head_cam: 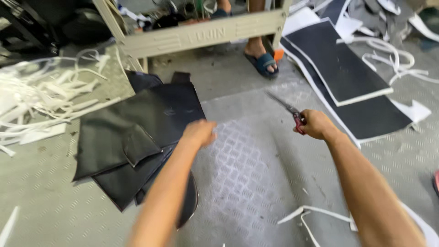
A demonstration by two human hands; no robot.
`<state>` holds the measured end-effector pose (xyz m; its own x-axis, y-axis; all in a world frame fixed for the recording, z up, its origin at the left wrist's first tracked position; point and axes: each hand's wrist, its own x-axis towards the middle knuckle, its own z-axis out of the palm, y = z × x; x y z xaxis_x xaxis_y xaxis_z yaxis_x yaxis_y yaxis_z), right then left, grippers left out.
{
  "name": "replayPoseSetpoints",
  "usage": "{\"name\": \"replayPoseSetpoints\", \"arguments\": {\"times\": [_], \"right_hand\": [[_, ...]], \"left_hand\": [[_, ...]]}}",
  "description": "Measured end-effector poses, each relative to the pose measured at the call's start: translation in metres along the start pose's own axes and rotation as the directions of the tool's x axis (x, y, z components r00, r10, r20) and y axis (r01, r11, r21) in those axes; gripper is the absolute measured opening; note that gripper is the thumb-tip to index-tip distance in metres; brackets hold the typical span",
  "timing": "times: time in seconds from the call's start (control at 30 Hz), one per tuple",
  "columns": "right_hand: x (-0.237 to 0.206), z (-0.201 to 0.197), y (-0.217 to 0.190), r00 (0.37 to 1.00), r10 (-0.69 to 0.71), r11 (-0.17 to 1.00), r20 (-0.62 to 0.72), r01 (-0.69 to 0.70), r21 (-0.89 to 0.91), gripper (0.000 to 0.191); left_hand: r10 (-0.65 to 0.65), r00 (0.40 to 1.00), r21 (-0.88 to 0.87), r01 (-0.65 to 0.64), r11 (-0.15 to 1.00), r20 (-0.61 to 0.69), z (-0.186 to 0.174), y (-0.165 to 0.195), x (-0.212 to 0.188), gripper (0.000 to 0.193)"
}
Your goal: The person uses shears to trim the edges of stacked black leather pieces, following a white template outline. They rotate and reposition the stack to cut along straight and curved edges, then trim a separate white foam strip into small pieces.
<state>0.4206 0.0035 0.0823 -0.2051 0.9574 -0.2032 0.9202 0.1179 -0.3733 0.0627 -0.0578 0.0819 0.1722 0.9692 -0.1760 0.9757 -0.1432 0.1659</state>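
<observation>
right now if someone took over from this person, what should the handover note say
Left hand: closed, at the right edge of the stack of black cut pieces on the patterned metal floor; whether it actually grips a piece cannot be told.
Right hand: grip shut on red-handled scissors, blades pointing up and left, held in the air.
Around: white trim strips at left, black sheets with white backing at right.
Done: several black pieces lie stacked.
Left: nothing is between the blades now.

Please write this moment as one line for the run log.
left hand: at edge of black sheets, grip unclear | right hand: holds scissors | surface: patterned metal floor
</observation>
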Motion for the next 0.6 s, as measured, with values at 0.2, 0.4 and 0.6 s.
{"name": "replayPoseSetpoints", "arguments": {"times": [0.2, 0.4, 0.6], "right_hand": [[-0.006, 0.029, -0.003, 0.915, 0.402, 0.798, -0.037, -0.330, 0.504, 0.043], [-0.014, 0.042, 0.037, 0.950, 0.295, 0.893, 0.098, -0.311, 0.326, 0.065], [0.002, 0.046, 0.056, 0.920, 0.347, 0.913, 0.182, -0.375, 0.157, 0.050]], "left_hand": [[-0.388, 0.866, -0.775, 0.000, 0.632, -0.317, -0.016, 0.042, 0.030, 0.046], [-0.314, 0.942, -0.490, 0.330, 0.807, 0.118, 0.036, 0.014, 0.016, 0.053], [-0.478, 0.874, -0.498, 0.454, 0.739, 0.087, 0.029, -0.025, -0.003, 0.054]]}}
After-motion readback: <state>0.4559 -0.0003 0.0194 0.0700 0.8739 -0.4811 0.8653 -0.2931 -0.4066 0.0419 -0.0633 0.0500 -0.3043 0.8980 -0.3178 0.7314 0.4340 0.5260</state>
